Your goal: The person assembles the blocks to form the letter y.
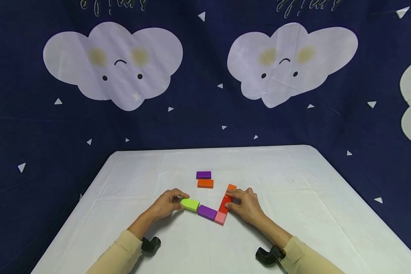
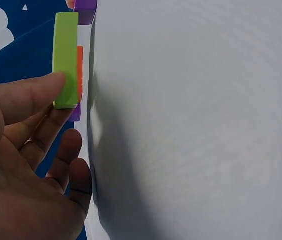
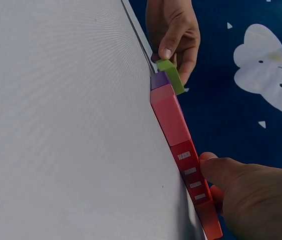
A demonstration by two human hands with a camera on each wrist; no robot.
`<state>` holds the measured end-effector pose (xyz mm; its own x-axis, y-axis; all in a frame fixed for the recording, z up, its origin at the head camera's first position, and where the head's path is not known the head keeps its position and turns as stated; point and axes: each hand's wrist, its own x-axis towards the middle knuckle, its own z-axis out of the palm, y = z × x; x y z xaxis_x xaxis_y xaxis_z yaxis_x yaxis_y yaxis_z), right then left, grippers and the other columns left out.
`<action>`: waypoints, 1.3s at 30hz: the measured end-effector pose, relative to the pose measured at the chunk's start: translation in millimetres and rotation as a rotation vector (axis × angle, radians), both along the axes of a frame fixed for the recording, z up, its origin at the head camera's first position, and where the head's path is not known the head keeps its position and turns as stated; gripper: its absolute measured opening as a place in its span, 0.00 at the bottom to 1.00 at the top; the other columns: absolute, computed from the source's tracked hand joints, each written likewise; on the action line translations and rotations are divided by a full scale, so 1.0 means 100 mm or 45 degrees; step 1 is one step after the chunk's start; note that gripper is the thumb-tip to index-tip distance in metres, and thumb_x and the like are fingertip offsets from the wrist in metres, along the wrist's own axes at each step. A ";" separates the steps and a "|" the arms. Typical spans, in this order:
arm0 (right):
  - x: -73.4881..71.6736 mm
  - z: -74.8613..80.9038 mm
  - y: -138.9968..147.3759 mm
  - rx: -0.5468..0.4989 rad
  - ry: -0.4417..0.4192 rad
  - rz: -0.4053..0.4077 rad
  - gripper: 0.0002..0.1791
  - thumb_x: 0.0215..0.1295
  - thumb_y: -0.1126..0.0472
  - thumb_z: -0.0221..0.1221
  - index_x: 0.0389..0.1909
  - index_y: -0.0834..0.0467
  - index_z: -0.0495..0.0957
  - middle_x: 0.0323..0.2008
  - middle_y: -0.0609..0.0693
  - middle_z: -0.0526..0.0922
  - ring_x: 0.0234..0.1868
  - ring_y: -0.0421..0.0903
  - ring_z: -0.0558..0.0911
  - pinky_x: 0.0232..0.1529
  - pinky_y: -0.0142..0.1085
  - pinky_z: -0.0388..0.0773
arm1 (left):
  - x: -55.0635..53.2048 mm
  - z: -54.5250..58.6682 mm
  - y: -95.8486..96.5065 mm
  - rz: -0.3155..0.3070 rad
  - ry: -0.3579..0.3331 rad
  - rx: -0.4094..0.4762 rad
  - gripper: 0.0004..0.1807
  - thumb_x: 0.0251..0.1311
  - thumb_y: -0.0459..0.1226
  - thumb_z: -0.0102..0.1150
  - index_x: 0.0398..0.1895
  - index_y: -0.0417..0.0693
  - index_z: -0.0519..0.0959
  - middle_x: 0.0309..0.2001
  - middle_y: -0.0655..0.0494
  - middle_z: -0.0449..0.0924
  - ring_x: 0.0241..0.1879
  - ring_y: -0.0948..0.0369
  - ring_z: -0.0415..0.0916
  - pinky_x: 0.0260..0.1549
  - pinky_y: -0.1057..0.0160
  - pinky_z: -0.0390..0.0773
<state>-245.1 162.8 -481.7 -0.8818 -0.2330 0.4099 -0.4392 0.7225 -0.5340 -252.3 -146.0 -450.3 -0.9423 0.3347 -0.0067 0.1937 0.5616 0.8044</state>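
My left hand (image 1: pixel 165 205) pinches a lime green block (image 1: pixel 190 205) by its left end, thumb (image 2: pixel 56 86) on one side and fingers behind; the other fingers are loosely bent. The green block's right end meets a purple block (image 1: pixel 207 212), which runs to a pink block (image 1: pixel 220 218) at the corner. From there a red block (image 1: pixel 223 205) and an orange block (image 1: pixel 231 187) go up the right side. My right hand (image 1: pixel 247 204) holds the red block, thumb (image 3: pixel 210 157) against it and forefinger over the orange block. Small pale labels show on the red block's side.
Behind the row, a second orange block (image 1: pixel 205 183) lies in front of another purple block (image 1: pixel 203 175). All rest on a white-covered table (image 1: pixel 277 171). A dark blue cloth (image 1: pixel 205 125) with clouds hangs beyond the far edge. Black wrist devices (image 1: pixel 152 245) sit at both cuffs.
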 end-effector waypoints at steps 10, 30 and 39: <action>0.01 0.03 -0.01 0.001 -0.026 -0.003 0.22 0.47 0.52 0.70 0.47 0.51 0.84 0.50 0.44 0.84 0.32 0.40 0.64 0.39 0.36 0.57 | 0.02 -0.02 0.02 0.007 -0.008 -0.023 0.18 0.50 0.25 0.62 0.45 0.47 0.82 0.46 0.53 0.78 0.43 0.57 0.69 0.42 0.63 0.69; 0.02 0.02 0.00 -0.004 -0.023 -0.002 0.22 0.47 0.52 0.70 0.47 0.51 0.83 0.50 0.44 0.84 0.32 0.39 0.64 0.38 0.35 0.57 | 0.04 -0.04 0.04 0.048 -0.026 -0.037 0.17 0.50 0.26 0.63 0.44 0.50 0.82 0.43 0.55 0.78 0.41 0.57 0.66 0.40 0.63 0.66; 0.01 0.01 0.00 0.004 -0.015 -0.003 0.22 0.47 0.51 0.70 0.47 0.50 0.84 0.49 0.44 0.84 0.32 0.39 0.64 0.38 0.35 0.57 | 0.04 -0.05 0.06 0.055 -0.024 -0.037 0.18 0.49 0.26 0.63 0.44 0.49 0.82 0.41 0.55 0.77 0.40 0.57 0.65 0.39 0.64 0.65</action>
